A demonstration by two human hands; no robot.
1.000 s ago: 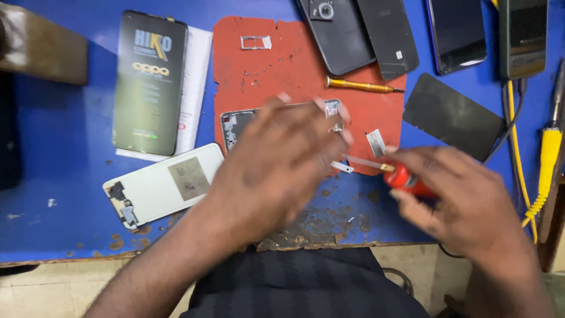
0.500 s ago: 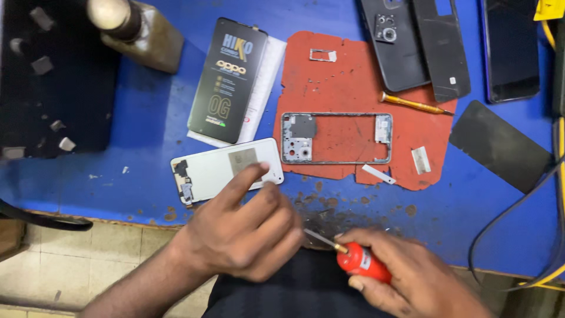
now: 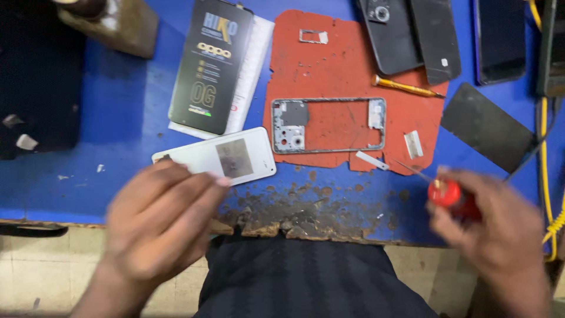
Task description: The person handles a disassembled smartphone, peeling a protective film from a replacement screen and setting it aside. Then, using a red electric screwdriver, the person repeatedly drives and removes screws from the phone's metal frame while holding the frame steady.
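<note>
1. My left hand (image 3: pixel 162 227) hangs over the near edge of the blue bench (image 3: pixel 118 123), fingers loosely extended and close together, holding nothing; the fingertips reach the near long edge of the white phone back cover (image 3: pixel 218 159), though blur keeps me from telling whether they truly touch it
2. That white cover lies flat on the blue surface, slightly tilted, with a grey square patch near its middle, just left of the red mat (image 3: pixel 347 70)
3. My right hand (image 3: pixel 494 229) is closed around the red handle of a small screwdriver (image 3: pixel 444 191); its thin shaft points up and left toward the lower right corner of the red mat, the tip in the air just short of it
4. On the mat lies a grey phone middle frame (image 3: pixel 326 125), hollow in the centre, lying lengthwise; a small metal strip (image 3: pixel 372 160) sits just below it and another little plate (image 3: pixel 413 144) to its right
5. A yellow-handled tool (image 3: pixel 406 87) rests at the mat's right edge, near two dark phones (image 3: pixel 412 35) at the top
6. A dark retail box (image 3: pixel 210 65) lies on white paper above the white cover
7. A black panel (image 3: pixel 485 126) lies at the far right beside a yellow cable (image 3: pixel 544 153)
</note>
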